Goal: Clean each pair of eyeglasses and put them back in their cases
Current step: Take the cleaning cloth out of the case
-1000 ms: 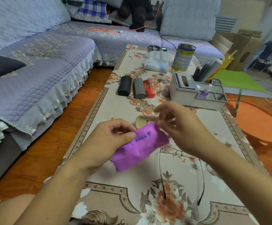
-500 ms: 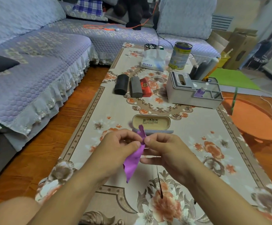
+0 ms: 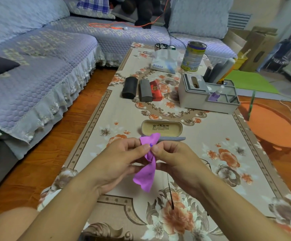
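My left hand (image 3: 120, 159) and my right hand (image 3: 177, 160) meet thumb to thumb above the table. Between them is a purple cloth (image 3: 146, 173), bunched and hanging down, and my left hand pinches it. My right hand holds thin-framed eyeglasses (image 3: 170, 193). One dark temple hangs below the hands and part of a lens rim shows past my right wrist. The cloth hides the front of the frame. An open tan eyeglass case (image 3: 161, 127) lies just beyond my hands. Three closed cases lie farther back: black (image 3: 130, 87), grey (image 3: 145, 90) and red (image 3: 156, 90).
The long table (image 3: 106, 115) has a floral cover. A grey organiser box (image 3: 195, 96) with a small bottle stands at the right, with a tin can (image 3: 194, 56) and a tissue pack (image 3: 164, 61) behind it. A sofa (image 3: 37, 70) runs along the left.
A second ago the purple cloth was stretched out between my hands. My hands have come together and lower, and the cloth is now bunched around the glasses.
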`<act>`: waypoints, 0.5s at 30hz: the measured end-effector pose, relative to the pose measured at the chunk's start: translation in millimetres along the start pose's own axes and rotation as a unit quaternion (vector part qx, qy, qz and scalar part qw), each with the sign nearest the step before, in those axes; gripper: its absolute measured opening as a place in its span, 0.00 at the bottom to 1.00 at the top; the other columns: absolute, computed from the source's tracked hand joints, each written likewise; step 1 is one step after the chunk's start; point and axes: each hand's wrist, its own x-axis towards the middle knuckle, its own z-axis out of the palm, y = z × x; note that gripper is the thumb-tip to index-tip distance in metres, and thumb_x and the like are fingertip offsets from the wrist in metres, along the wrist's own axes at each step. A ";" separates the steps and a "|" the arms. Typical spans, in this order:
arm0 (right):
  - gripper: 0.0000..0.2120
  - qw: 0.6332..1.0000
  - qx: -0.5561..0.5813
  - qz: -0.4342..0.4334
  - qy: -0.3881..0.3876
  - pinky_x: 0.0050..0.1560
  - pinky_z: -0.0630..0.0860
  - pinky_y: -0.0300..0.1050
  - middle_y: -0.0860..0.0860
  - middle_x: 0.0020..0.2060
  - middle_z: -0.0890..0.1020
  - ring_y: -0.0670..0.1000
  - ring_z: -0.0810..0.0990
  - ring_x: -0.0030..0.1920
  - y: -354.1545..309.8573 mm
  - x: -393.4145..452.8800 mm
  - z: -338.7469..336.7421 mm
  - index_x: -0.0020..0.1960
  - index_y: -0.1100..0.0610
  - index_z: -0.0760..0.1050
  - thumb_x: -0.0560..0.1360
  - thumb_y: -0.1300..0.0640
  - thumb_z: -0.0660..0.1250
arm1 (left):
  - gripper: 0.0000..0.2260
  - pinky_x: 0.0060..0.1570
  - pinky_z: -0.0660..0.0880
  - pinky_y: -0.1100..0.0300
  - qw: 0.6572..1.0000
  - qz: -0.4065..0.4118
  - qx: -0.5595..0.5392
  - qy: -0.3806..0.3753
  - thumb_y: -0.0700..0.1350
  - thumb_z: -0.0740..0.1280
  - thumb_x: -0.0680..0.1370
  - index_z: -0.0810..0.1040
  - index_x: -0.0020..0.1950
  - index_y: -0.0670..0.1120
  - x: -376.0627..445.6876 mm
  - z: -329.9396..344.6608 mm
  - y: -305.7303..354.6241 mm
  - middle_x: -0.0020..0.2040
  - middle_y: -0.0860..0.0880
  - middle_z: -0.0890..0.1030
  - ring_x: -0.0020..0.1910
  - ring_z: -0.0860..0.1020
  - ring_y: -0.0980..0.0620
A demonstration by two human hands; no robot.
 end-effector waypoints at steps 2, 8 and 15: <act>0.12 1.000 0.008 0.013 0.003 0.58 0.80 0.55 0.58 0.44 0.85 0.57 0.83 0.49 1.8 1.0 0.4 0.43 0.61 0.81 0.81 0.57 0.65 | 0.06 0.47 0.83 0.55 1.000 0.003 0.007 0.010 0.44 0.71 0.72 0.82 0.38 0.42 1.3 -0.6 -0.2 0.42 0.42 0.85 0.44 0.85 0.48; 0.12 0.991 0.000 0.023 0.135 0.43 0.75 0.45 0.52 0.35 0.82 0.51 0.79 0.37 -9.1 16.4 -16.4 0.50 0.62 0.78 0.84 0.58 0.59 | 0.10 0.40 0.74 0.52 0.978 -0.006 0.174 0.116 0.39 0.70 0.80 0.75 0.39 0.41 16.0 -26.5 -4.9 0.36 0.40 0.80 0.33 0.79 0.46; 0.11 0.975 -0.099 0.007 0.197 0.35 0.82 0.51 0.58 0.40 0.83 0.57 0.86 0.36 -29.0 39.4 -22.8 0.49 0.64 0.73 0.85 0.57 0.58 | 0.08 0.24 0.72 0.61 0.911 0.022 0.321 0.256 0.43 0.69 0.81 0.77 0.44 0.41 46.3 -51.0 -16.0 0.36 0.39 0.82 0.24 0.76 0.54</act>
